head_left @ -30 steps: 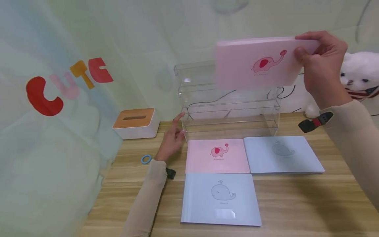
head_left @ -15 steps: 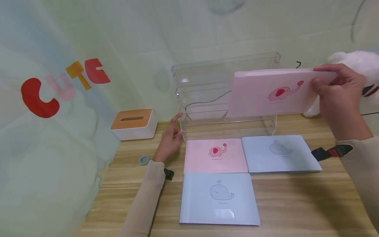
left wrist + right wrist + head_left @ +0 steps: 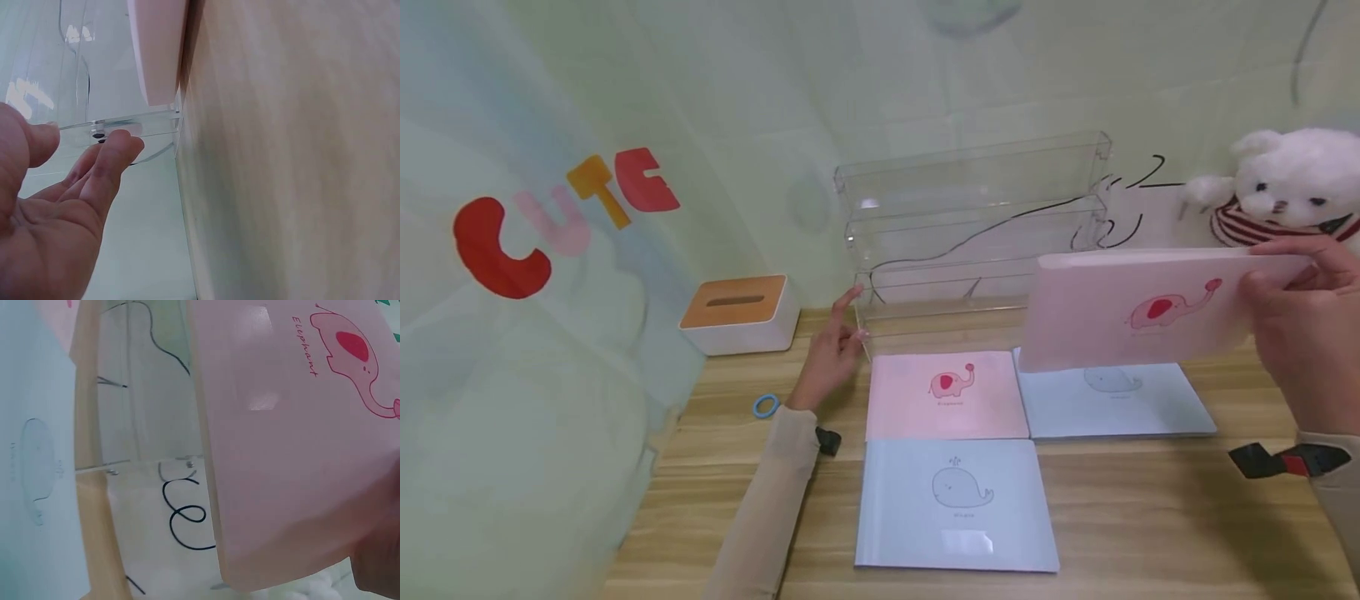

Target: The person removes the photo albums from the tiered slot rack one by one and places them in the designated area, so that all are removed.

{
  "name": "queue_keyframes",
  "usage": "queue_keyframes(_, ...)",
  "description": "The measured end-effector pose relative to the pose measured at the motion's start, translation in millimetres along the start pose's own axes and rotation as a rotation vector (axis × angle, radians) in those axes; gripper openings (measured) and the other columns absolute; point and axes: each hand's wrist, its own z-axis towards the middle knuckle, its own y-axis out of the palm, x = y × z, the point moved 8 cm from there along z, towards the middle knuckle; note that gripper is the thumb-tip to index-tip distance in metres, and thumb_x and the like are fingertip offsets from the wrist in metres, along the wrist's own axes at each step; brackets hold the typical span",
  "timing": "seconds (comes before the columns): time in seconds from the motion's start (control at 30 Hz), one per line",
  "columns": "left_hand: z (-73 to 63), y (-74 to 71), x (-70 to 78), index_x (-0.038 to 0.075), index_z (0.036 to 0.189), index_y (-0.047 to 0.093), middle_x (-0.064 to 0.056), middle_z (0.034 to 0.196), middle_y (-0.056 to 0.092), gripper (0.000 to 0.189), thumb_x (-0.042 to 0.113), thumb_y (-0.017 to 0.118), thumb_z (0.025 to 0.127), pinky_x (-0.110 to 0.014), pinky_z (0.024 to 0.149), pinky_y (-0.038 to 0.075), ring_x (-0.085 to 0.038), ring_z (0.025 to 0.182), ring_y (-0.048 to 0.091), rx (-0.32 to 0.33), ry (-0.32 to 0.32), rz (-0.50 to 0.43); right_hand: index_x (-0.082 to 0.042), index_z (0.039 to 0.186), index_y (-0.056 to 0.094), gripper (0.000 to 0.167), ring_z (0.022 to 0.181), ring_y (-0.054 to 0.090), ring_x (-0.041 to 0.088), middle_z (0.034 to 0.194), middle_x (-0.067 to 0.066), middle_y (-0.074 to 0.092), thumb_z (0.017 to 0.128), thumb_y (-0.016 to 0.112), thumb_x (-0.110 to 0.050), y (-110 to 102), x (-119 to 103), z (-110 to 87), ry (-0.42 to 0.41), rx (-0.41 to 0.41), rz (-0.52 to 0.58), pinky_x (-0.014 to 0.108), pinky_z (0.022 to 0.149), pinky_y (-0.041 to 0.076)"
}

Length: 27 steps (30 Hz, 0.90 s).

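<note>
At the right of the head view my right hand (image 3: pixel 1311 325) pinches the right end of a pink elephant-cover book (image 3: pixel 1150 308), thumb on its front. The book hangs tilted above a pale blue whale-cover book (image 3: pixel 1120 412) and hides its upper part. The word "Elephant" shows on the held cover (image 3: pixel 269 450) in the right wrist view. My left hand (image 3: pixel 831 354) touches the left side of a clear acrylic tiered rack (image 3: pixel 943 312) with its fingertips and thumb. Another pink elephant book (image 3: pixel 917 400) lies before the rack, and a second blue whale book (image 3: pixel 951 533) lies nearer me.
A white tissue box with a wooden lid (image 3: pixel 737 321) stands left of the rack. By my left wrist lies a blue ring (image 3: pixel 765 406). A white plush bear (image 3: pixel 1285 192) sits at the back right. The wall carries "CUTE" letters (image 3: pixel 505 250).
My right hand has lowered the pink book and moved it right, from in front of the rack's upper tiers to above the right blue book. The left hand stays at the rack's side.
</note>
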Motion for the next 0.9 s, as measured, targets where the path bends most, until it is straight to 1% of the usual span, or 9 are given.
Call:
queue_keyframes(0.07,0.5,0.0,-0.2,0.044,0.168,0.022,-0.013,0.079,0.070,0.076,0.011,0.059,0.110,-0.030,0.063,0.047,-0.014,0.060,0.048,-0.001,-0.002,-0.005,0.018,0.123,0.068,0.034,0.135,0.046,0.023,0.148,0.008,0.059,0.092,0.057,0.027,-10,4,-7.6,0.002,0.024,-0.011,0.047,0.135,0.021)
queue_keyframes(0.13,1.0,0.1,-0.6,0.045,0.167,0.022,-0.013,0.081,0.071,0.076,0.011,0.058,0.110,-0.030,0.063,0.047,-0.014,0.061,0.050,-0.003,-0.004,-0.009,0.021,0.118,0.067,0.029,0.130,0.053,0.024,0.143,0.010,0.064,0.092,0.057,0.027,-19,6,-10.8,-0.019,0.035,0.005,0.040,0.128,0.033)
queue_keyframes(0.23,1.1,0.0,-1.3,0.047,0.167,0.021,-0.013,0.079,0.071,0.076,0.011,0.058,0.111,-0.031,0.063,0.047,-0.015,0.060,0.050,-0.002,-0.009,-0.010,0.021,0.109,0.069,0.022,0.113,0.062,0.023,0.120,0.010,0.076,0.093,0.056,0.027,-32,13,-14.9,-0.024,0.041,0.035,0.025,0.104,0.048)
queue_keyframes(0.33,0.9,-0.2,-1.6,0.048,0.167,0.021,-0.011,0.076,0.068,0.076,0.012,0.058,0.111,-0.031,0.062,0.046,-0.015,0.059,0.048,0.002,-0.007,-0.007,0.015,0.104,0.071,0.024,0.106,0.061,0.022,0.107,0.007,0.077,0.095,0.052,0.027,-41,19,-20.2,-0.018,-0.004,0.039,0.018,0.095,0.045)
queue_keyframes(0.4,0.9,-0.3,-1.5,0.046,0.167,0.021,-0.009,0.075,0.067,0.076,0.011,0.058,0.111,-0.031,0.062,0.046,-0.014,0.059,0.048,0.005,-0.001,-0.003,0.013,0.102,0.071,0.025,0.104,0.061,0.020,0.101,0.006,0.077,0.096,0.052,0.027,-46,22,-24.5,-0.012,-0.032,0.050,0.019,0.093,0.044)
queue_keyframes(0.57,1.3,0.3,-0.8,0.045,0.167,0.022,-0.009,0.074,0.066,0.076,0.011,0.058,0.110,-0.031,0.064,0.047,-0.013,0.058,0.047,0.005,0.003,0.003,0.017,0.098,0.070,0.019,0.091,0.069,0.018,0.088,0.008,0.080,0.094,0.054,0.027,-59,29,-36.3,-0.023,-0.067,0.105,0.019,0.085,0.048)
queue_keyframes(0.7,1.1,1.4,0.1,0.047,0.167,0.021,-0.011,0.075,0.067,0.077,0.011,0.059,0.110,-0.031,0.063,0.046,-0.013,0.058,0.046,-0.002,0.002,-0.003,0.015,0.099,0.071,0.029,0.092,0.069,0.016,0.089,0.006,0.079,0.095,0.047,0.030,-65,35,-46.3,-0.009,-0.128,0.101,0.017,0.085,0.049)
queue_keyframes(0.8,1.1,1.8,0.6,0.046,0.167,0.022,-0.013,0.077,0.069,0.077,0.010,0.059,0.110,-0.031,0.062,0.046,-0.014,0.059,0.047,-0.003,0.004,-0.010,0.015,0.101,0.072,0.037,0.093,0.070,0.015,0.098,0.005,0.077,0.095,0.039,0.032,-69,39,-53.1,0.009,-0.166,0.091,0.017,0.085,0.050)
queue_keyframes(0.9,1.3,1.7,0.4,0.046,0.167,0.022,-0.012,0.076,0.068,0.077,0.009,0.058,0.110,-0.030,0.061,0.045,-0.014,0.059,0.046,-0.001,0.003,-0.012,0.014,0.103,0.074,0.038,0.100,0.067,0.014,0.107,0.003,0.074,0.096,0.040,0.030,-72,45,-59.1,0.052,-0.175,0.058,0.017,0.084,0.047)
